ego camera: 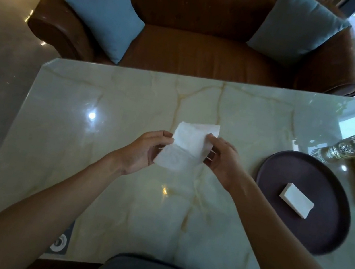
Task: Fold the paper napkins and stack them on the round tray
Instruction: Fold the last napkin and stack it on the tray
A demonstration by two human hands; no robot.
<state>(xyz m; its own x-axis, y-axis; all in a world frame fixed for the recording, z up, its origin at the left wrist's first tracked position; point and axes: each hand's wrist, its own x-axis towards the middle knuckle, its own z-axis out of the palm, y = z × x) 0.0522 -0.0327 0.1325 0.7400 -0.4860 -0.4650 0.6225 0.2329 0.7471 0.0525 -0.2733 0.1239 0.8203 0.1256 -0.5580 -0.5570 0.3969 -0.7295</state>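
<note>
Above the middle of the marble surface [114,194] a single paper napkin [187,146] is held up between both hands, clear of the stone. The left hand [143,149] is closed in a pinch on the napkin's left edge, thumb on top, and the right hand [221,157] is closed the same way on the right edge, fingertips curled round the paper. One fold is already made, it seems: an upper flap lies over a lower, thinner-looking layer, and a crease line is seen running across. So the folding step is judged to be in hand, not the stacking. Off to the right, well apart from the hands, the round tray [282,175] is set on the surface, and a small white stack of folded napkins [296,202] is seen lying on it, right of its centre. For the next move the edges need to be brought together squarely and the crease pressed flat, so the finished piece matches the stack's narrow shape; then it has to be carried across and squared on top of the stack.
</note>
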